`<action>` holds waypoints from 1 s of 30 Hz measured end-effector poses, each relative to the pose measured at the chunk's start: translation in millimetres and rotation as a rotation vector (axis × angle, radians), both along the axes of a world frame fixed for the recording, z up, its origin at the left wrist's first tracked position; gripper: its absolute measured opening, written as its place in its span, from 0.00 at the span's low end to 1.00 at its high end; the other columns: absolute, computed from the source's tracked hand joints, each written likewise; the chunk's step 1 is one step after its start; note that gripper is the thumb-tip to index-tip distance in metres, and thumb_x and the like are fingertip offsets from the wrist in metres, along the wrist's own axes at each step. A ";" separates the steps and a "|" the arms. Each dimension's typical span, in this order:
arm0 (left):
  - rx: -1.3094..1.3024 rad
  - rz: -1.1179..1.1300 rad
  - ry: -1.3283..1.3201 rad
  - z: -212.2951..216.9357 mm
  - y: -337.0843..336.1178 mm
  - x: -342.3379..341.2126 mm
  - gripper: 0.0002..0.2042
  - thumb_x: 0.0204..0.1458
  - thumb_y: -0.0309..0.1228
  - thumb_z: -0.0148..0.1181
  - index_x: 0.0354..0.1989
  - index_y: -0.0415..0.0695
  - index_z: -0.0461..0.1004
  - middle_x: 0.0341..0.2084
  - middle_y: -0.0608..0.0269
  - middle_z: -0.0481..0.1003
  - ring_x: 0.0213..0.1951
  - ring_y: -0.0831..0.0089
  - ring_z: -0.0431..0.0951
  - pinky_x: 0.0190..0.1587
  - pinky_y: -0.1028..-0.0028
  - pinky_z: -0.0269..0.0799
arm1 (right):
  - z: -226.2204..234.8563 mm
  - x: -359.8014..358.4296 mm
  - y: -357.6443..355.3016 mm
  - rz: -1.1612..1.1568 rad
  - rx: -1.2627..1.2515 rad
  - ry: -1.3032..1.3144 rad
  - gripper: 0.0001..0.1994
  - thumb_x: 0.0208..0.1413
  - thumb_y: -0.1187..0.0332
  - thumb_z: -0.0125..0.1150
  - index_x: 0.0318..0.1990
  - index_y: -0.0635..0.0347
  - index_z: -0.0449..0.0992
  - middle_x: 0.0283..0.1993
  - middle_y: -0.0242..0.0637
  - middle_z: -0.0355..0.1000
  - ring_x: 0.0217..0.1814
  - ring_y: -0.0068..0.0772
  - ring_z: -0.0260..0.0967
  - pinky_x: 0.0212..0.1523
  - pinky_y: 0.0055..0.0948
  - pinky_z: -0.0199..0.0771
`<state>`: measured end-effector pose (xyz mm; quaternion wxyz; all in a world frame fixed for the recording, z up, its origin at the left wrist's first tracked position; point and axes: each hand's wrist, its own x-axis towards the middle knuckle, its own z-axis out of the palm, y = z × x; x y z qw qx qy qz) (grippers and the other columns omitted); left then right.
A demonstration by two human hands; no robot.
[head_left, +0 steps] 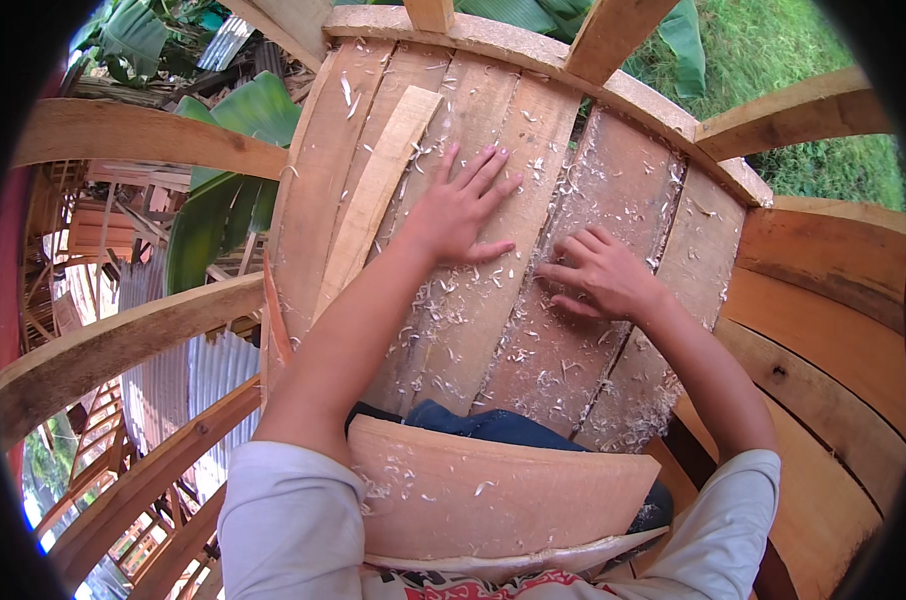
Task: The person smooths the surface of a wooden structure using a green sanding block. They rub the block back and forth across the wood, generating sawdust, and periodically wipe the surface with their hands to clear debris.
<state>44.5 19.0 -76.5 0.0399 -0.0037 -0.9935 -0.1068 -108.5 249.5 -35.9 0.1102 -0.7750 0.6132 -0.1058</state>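
Note:
My left hand [460,208] lies flat and open on a platform of rough wooden planks [493,120], fingers spread and pointing away from me. My right hand [601,274] rests on the neighbouring plank, fingers curled loosely on the wood, holding nothing. Pale wood shavings [533,350] are scattered over the planks around both hands. A thin loose wooden strip [378,190] lies lengthwise on the planks left of my left hand. A curved wooden board [493,490] rests across my lap near the lower edge.
Curved wooden ribs [123,340] arch out at the left, with corrugated metal sheets [193,380] and banana leaves [223,200] below them. Layered curved planking [833,340] runs along the right. Grass [773,50] shows beyond the upper right beams.

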 end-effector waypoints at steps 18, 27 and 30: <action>0.001 0.006 0.005 2.6 0.1 -1.5 0.41 0.50 0.62 0.54 0.70 0.53 0.58 0.70 0.51 0.56 0.74 0.58 0.49 0.73 0.45 0.32 | -8.1 13.9 1.2 0.064 0.175 -0.013 0.21 0.59 0.48 0.57 0.57 0.42 0.73 0.39 0.36 0.65 0.47 0.36 0.67 0.51 0.37 0.65; 0.023 0.010 0.007 4.9 -1.4 0.6 0.41 0.50 0.61 0.54 0.71 0.53 0.57 0.70 0.51 0.55 0.74 0.58 0.49 0.73 0.45 0.32 | -2.4 -50.5 -8.8 -0.393 -0.018 0.088 0.21 0.58 0.50 0.59 0.54 0.49 0.74 0.40 0.39 0.68 0.48 0.40 0.68 0.50 0.38 0.65; 0.020 0.008 0.001 1.9 0.0 0.6 0.42 0.50 0.62 0.54 0.71 0.53 0.57 0.71 0.51 0.55 0.74 0.58 0.49 0.73 0.45 0.32 | -5.3 -21.5 -8.3 -0.178 0.141 -0.058 0.20 0.56 0.51 0.62 0.51 0.51 0.74 0.40 0.39 0.68 0.49 0.39 0.68 0.52 0.38 0.65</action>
